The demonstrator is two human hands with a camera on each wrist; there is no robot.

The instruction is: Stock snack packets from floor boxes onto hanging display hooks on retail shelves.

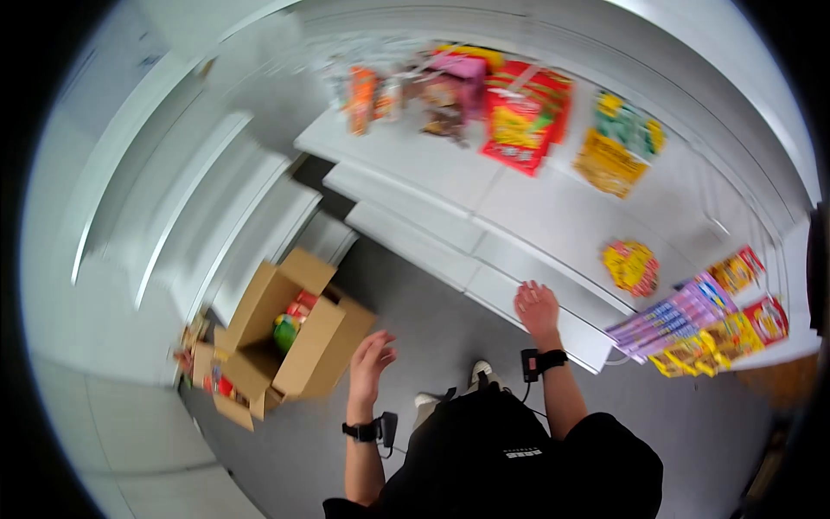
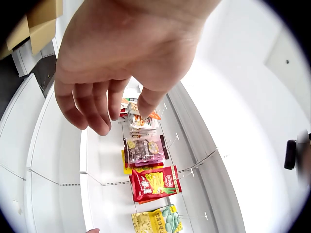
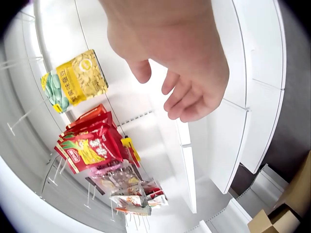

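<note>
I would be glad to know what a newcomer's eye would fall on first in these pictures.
First, the bright red snack packets and their colourful neighbours hanging on the white shelving, at the top of the head view. Next, the open cardboard box on the grey floor at lower left, with goods inside. The left hand and right hand are raised, holding nothing.

Box [image 1: 285,342] left on floor — packets [image 1: 519,117] on shelves [image 1: 450,186]

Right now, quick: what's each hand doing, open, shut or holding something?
Left hand: open, fingers loosely curled, holding nothing.
Right hand: open, fingers relaxed, holding nothing.
</note>
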